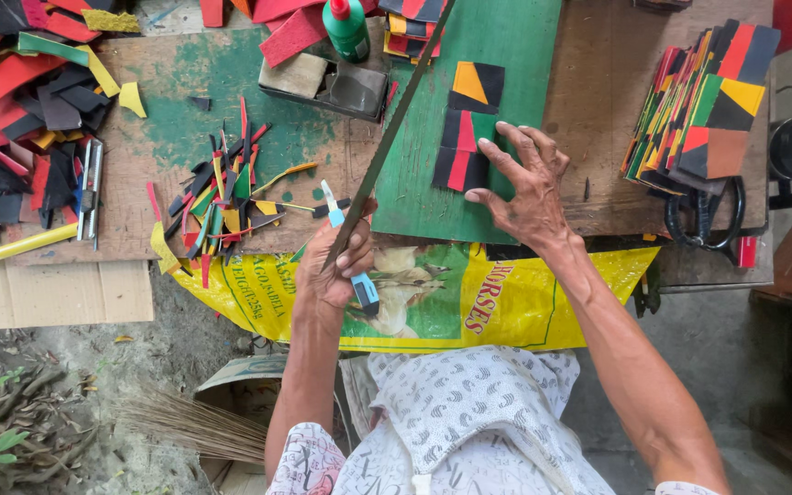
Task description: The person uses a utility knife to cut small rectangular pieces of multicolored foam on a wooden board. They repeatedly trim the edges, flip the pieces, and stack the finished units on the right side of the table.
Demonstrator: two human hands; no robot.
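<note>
Forearms reached out from the bottom of the view, bare below patterned white sleeves, toward a worn wooden worktable [598,110]. The right hand [524,188] lay open and palm down on a green cutting mat [497,55], its fingers spread and the fingertips [504,147] pressing the edge of a small patchwork piece [460,151] made of black, red and orange panels, which lay flat on the mat just left of that hand. The left hand [336,261] was curled closed around two tools at once: a light blue utility knife [352,261] held crosswise in the fist, and the near end of a long, thin metal straightedge [391,128] that ran diagonally up across the mat's left border. A heap of narrow offcuts [222,197] in red, black, green and yellow lay on the scuffed, green-stained wood to the left of the hands. A thick stack of finished multicoloured pieces [703,101] leaned on the table's right side, above a pair of black-handled scissors [703,220]. A green glue bottle [346,27] with a red cap stood at the far edge. A shiny yellow woven plastic sack [524,298] hung over the table's near edge.
</note>
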